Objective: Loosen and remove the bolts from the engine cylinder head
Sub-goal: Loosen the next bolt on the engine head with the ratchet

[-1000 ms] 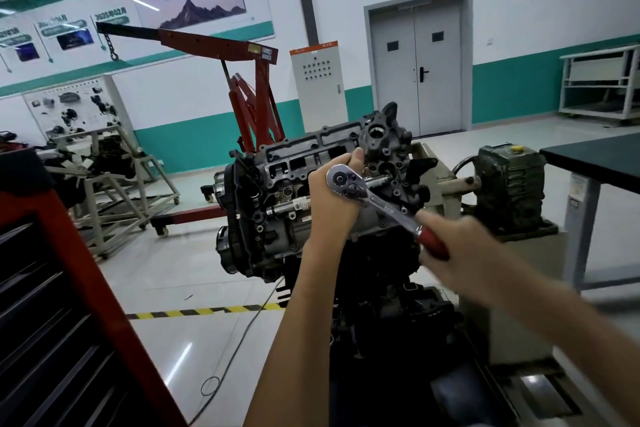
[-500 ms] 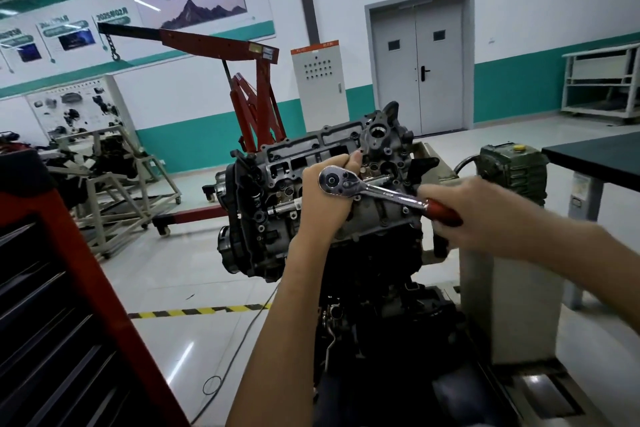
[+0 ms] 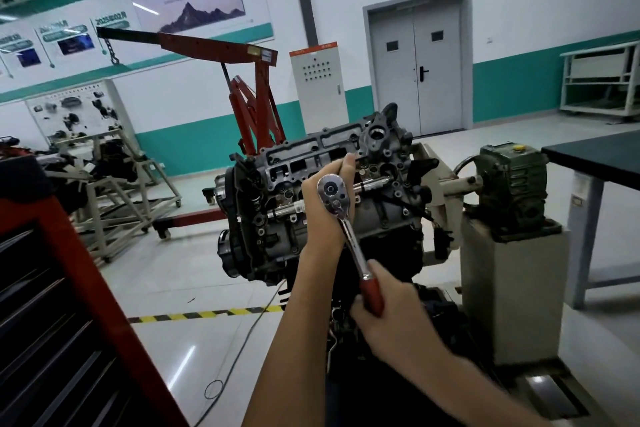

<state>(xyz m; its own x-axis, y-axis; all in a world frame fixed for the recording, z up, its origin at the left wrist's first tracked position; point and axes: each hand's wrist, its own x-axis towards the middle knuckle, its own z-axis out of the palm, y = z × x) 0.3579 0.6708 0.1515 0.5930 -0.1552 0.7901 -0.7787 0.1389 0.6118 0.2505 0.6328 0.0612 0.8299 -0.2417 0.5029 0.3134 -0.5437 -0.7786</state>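
The engine cylinder head [image 3: 304, 156] sits tilted toward me on a stand, dark grey with many bolt holes. A chrome ratchet wrench [image 3: 341, 215] with a red handle stands on the head, its extension hidden behind my left hand. My left hand [image 3: 320, 208] wraps around the ratchet's head end and steadies it, one finger pointing up along the casting. My right hand [image 3: 384, 319] grips the red handle, which now points down toward me. The bolt under the socket is hidden.
A red tool cabinet [image 3: 69, 322] fills the lower left. A red engine hoist [image 3: 249, 87] stands behind the engine. The stand's grey pedestal with a green gearbox [image 3: 512, 184] is at the right, a dark table [image 3: 595, 156] beyond it. A cable [image 3: 242, 340] lies across the floor.
My right hand has swung the ratchet handle from pointing right down toward me. My left hand has stayed on the ratchet head.
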